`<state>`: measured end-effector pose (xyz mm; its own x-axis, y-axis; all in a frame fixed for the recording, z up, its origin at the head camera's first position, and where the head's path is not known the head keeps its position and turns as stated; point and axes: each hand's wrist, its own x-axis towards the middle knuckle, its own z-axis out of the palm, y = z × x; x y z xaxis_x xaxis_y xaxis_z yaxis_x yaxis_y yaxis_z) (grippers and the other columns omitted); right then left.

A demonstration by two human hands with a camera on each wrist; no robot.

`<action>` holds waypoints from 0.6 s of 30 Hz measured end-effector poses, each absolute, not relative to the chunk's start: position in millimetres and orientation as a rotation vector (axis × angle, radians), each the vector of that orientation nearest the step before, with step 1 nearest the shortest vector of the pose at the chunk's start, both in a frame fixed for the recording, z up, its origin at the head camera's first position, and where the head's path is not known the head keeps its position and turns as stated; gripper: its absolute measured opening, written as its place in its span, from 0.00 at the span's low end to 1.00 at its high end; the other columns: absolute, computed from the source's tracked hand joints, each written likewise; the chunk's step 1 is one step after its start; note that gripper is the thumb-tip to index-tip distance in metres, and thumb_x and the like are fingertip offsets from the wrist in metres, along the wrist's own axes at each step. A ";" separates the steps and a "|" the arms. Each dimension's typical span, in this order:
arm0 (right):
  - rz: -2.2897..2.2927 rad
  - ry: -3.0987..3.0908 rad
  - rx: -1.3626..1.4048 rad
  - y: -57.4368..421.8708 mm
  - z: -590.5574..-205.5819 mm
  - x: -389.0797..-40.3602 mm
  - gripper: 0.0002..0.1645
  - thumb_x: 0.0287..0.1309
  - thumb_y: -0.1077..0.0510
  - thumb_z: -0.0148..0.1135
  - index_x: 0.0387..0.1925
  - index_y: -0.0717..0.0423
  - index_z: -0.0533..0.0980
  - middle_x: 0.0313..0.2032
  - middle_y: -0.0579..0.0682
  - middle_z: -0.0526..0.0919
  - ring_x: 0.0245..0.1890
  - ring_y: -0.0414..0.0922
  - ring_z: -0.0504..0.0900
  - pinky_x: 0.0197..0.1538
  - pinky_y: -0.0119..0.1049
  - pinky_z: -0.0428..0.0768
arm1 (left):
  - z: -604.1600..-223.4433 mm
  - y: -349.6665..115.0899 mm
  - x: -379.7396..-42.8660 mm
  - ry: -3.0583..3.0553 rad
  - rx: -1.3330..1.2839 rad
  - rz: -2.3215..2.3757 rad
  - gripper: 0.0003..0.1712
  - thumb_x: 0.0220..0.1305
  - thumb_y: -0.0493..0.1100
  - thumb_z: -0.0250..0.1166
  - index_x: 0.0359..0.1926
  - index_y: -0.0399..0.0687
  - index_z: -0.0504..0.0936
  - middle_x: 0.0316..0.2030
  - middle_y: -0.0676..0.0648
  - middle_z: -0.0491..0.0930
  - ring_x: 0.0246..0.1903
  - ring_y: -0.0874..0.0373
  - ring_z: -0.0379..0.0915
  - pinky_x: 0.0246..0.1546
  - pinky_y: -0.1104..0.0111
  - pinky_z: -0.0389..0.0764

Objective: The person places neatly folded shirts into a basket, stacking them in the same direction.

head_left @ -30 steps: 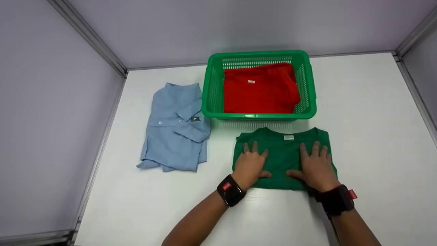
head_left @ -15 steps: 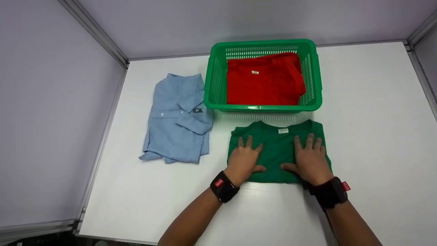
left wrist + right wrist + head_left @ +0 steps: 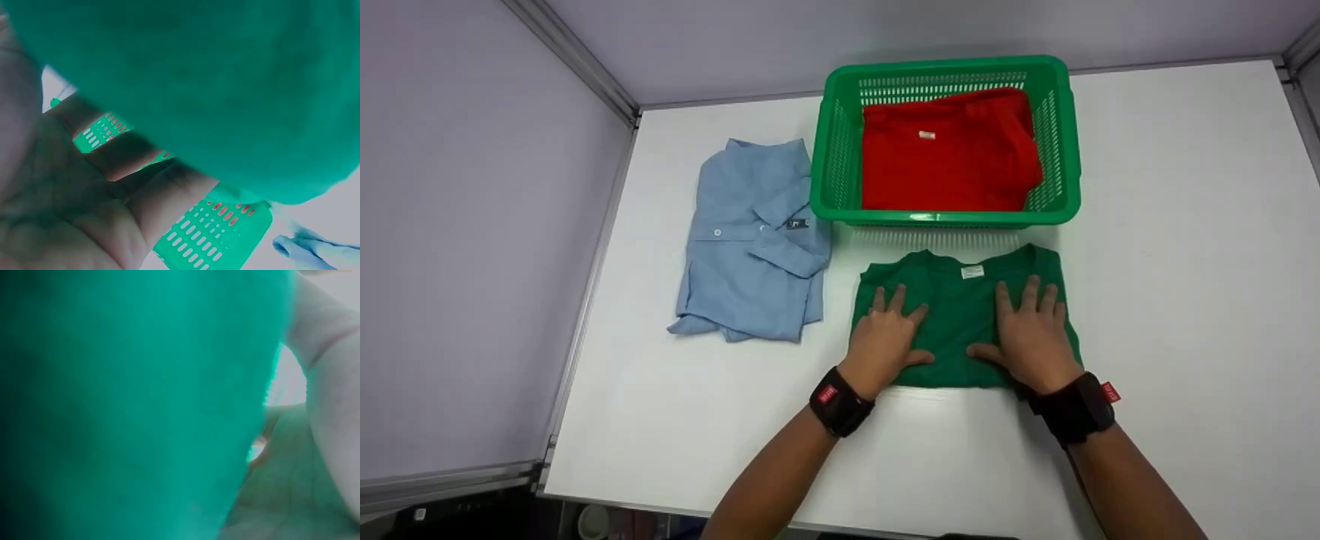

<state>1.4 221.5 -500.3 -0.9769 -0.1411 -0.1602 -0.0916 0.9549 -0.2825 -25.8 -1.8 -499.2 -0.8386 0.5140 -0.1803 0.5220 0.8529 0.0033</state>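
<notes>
A smooth white desk [image 3: 1170, 285] stretches around a person's left grip [image 3: 881, 343] and right grip [image 3: 1035, 341], both bare hands. Pale lilac-grey panels [image 3: 472, 225] stand to the left of the grips and beyond them, with grey metal strips [image 3: 574, 60] along their joints. Past the desk's near edge, to the left of the left grip and closer to the person, is a dark space with a pale round object [image 3: 593, 520] partly in sight.

The green shirt [image 3: 952, 319] lies folded on the desk directly under both grips, one on its left half and one on its right, with cloth showing between the thumbs. Each grip rests palm down, fingers straight and apart, thumb pointing toward the other.

The shirt is soft fabric in a rough rectangle, lightly creased, its curved neckline and small white label [image 3: 972, 271] just beyond the fingertips. Farther beyond stands a green plastic basket [image 3: 945, 217], rectangular with rounded corners and slotted walls; a folded red shirt [image 3: 945, 165] lies inside. Left of the left grip and a little beyond it is a folded blue shirt [image 3: 735, 277] with a collar and pale buttons. A black band [image 3: 841, 403] wraps each wrist.
</notes>
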 end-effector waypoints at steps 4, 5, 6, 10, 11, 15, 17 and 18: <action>-0.403 2.925 -0.178 215.0 -501.1 -0.7 0.65 0.55 0.34 0.78 0.75 0.77 0.61 0.70 0.89 0.59 0.68 0.89 0.60 0.65 0.82 0.66 | -499.9 -8.5 -26.3 2.874 0.736 0.000 0.48 0.55 0.74 0.73 0.71 0.57 0.79 0.73 0.35 0.73 0.70 0.32 0.73 0.52 0.54 0.89; -0.404 2.926 -0.179 213.1 -501.0 -1.2 0.65 0.55 0.34 0.78 0.75 0.76 0.61 0.70 0.89 0.59 0.68 0.89 0.60 0.65 0.82 0.66 | -499.6 -10.3 -26.7 2.877 0.715 0.017 0.48 0.55 0.74 0.74 0.71 0.57 0.79 0.73 0.35 0.73 0.70 0.32 0.73 0.52 0.54 0.89; -0.402 2.929 -0.180 211.2 -501.0 -1.5 0.65 0.55 0.34 0.78 0.75 0.76 0.61 0.70 0.89 0.59 0.68 0.89 0.60 0.64 0.81 0.67 | -499.3 -12.1 -27.1 2.878 0.698 0.035 0.49 0.54 0.74 0.74 0.72 0.57 0.79 0.74 0.35 0.72 0.70 0.31 0.72 0.52 0.54 0.89; -0.397 2.947 -0.188 203.2 -501.7 -1.6 0.64 0.56 0.34 0.77 0.74 0.76 0.62 0.70 0.89 0.60 0.68 0.89 0.61 0.64 0.81 0.68 | -498.4 -19.8 -30.7 2.876 0.640 0.098 0.50 0.52 0.73 0.76 0.72 0.57 0.79 0.74 0.35 0.71 0.71 0.31 0.71 0.52 0.52 0.89; -0.393 2.952 -0.189 201.4 -502.0 -1.3 0.64 0.56 0.34 0.77 0.74 0.76 0.62 0.70 0.89 0.60 0.68 0.89 0.61 0.64 0.81 0.68 | -498.2 -21.5 -31.9 2.875 0.628 0.113 0.50 0.51 0.73 0.77 0.72 0.57 0.79 0.75 0.35 0.71 0.72 0.31 0.70 0.53 0.51 0.88; -0.382 2.971 -0.185 195.6 -504.0 -1.6 0.64 0.55 0.33 0.77 0.74 0.76 0.63 0.69 0.89 0.61 0.67 0.89 0.62 0.63 0.80 0.69 | -498.5 -26.1 -35.9 2.869 0.597 0.159 0.50 0.50 0.71 0.78 0.71 0.57 0.79 0.75 0.35 0.70 0.73 0.31 0.68 0.55 0.50 0.88; -0.371 2.972 -0.180 194.8 -504.7 -1.4 0.64 0.55 0.33 0.77 0.74 0.76 0.63 0.69 0.89 0.61 0.67 0.89 0.63 0.63 0.80 0.70 | -498.3 -26.6 -36.7 2.864 0.595 0.164 0.50 0.50 0.71 0.79 0.71 0.56 0.79 0.75 0.35 0.70 0.73 0.30 0.68 0.54 0.50 0.88; -0.370 2.971 -0.180 194.6 -504.9 -1.4 0.65 0.55 0.33 0.77 0.74 0.76 0.63 0.69 0.89 0.61 0.67 0.89 0.63 0.63 0.80 0.70 | -498.4 -26.6 -36.9 2.863 0.596 0.159 0.50 0.50 0.71 0.79 0.71 0.56 0.80 0.75 0.35 0.70 0.72 0.30 0.69 0.54 0.50 0.88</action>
<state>-1.4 194.6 -504.9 -0.9827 -0.1359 -0.1257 -0.1009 0.9625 -0.2518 -36.9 -26.6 -498.4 -0.8954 0.4050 -0.1848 0.3821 0.9122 0.1481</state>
